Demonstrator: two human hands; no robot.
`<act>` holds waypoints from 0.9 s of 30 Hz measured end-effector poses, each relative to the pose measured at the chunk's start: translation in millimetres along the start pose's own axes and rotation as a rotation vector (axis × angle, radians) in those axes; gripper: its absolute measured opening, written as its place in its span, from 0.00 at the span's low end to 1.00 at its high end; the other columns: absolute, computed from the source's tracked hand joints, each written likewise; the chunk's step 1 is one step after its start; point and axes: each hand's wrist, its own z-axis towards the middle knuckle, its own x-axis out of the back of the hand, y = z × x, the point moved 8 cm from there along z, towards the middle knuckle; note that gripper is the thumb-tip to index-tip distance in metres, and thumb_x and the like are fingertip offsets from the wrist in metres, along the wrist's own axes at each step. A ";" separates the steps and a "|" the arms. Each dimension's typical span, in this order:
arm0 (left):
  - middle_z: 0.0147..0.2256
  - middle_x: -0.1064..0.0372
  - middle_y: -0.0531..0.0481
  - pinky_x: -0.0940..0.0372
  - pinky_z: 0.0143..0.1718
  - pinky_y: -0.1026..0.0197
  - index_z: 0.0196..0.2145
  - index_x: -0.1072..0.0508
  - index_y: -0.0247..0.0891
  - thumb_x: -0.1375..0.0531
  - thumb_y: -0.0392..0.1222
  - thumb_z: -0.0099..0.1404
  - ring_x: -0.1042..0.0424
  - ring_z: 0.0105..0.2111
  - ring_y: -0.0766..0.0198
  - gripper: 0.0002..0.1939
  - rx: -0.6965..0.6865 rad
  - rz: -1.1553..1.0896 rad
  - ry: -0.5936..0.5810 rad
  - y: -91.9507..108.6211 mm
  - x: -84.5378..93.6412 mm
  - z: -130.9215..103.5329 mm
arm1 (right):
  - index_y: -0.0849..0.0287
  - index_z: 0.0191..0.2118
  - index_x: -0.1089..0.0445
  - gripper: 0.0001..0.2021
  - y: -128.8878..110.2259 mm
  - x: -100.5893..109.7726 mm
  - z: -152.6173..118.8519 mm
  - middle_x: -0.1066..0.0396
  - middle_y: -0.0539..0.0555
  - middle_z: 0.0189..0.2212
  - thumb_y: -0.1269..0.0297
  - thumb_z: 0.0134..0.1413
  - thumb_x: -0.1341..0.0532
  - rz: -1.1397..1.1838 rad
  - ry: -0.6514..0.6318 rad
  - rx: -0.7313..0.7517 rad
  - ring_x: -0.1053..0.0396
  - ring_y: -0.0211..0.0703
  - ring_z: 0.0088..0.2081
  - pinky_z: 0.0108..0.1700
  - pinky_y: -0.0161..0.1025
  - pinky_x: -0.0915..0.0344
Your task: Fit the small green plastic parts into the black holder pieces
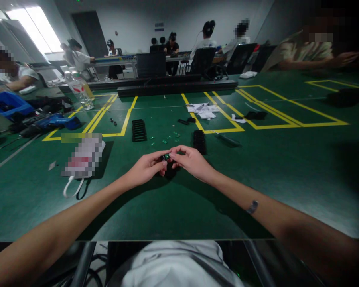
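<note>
Above the green table, my left hand is closed on a small black part with a green circuit board on it. My right hand meets it from the right, thumb and forefinger pinched at the board's edge. Whether the right fingers grip the board or only press it is too small to make out. Just beyond my hands lie several loose little green boards. A slotted black rack lies to their left, and a black ridged block sits close to my right hand.
At left are a pixelated pale device with a white strap, a blue bin, a blue power tool and plastic bottles. Crumpled white paper and tweezers-like tool lie right. A long black bar crosses behind; people sit beyond.
</note>
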 end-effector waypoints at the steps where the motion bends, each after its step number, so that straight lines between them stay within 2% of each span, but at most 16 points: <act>1: 0.31 0.32 0.50 0.34 0.34 0.62 0.63 0.38 0.31 0.42 0.42 0.69 0.31 0.29 0.67 0.27 -0.005 0.014 0.006 0.8 0.1 -0.2 | 0.60 0.39 0.31 0.15 0.2 -0.2 0.1 0.27 0.52 0.34 0.56 0.52 0.32 0.009 0.000 -0.004 0.28 0.36 0.29 0.33 0.36 0.31; 5: 0.30 0.32 0.50 0.34 0.34 0.62 0.64 0.38 0.31 0.44 0.43 0.71 0.31 0.29 0.66 0.27 -0.016 0.057 0.017 3.0 -0.6 -0.9 | 0.60 0.38 0.30 0.14 1.4 -1.2 0.2 0.27 0.52 0.32 0.56 0.52 0.32 0.038 -0.006 -0.021 0.28 0.37 0.30 0.35 0.37 0.30; 17: 0.31 0.31 0.49 0.34 0.34 0.63 0.65 0.39 0.33 0.44 0.43 0.71 0.31 0.30 0.66 0.27 -0.073 0.138 0.028 4.5 -0.6 -3.3 | 0.61 0.36 0.29 0.14 -0.6 -1.6 1.1 0.29 0.56 0.48 0.55 0.53 0.33 0.034 -0.045 0.048 0.29 0.34 0.33 0.37 0.37 0.29; 27: 0.31 0.30 0.49 0.33 0.33 0.63 0.64 0.38 0.34 0.45 0.42 0.71 0.30 0.29 0.65 0.26 -0.100 0.183 0.076 3.6 2.1 -3.8 | 0.60 0.35 0.30 0.14 -5.9 -4.7 -1.3 0.32 0.56 0.50 0.55 0.53 0.32 0.094 -0.026 0.067 0.30 0.34 0.34 0.33 0.35 0.30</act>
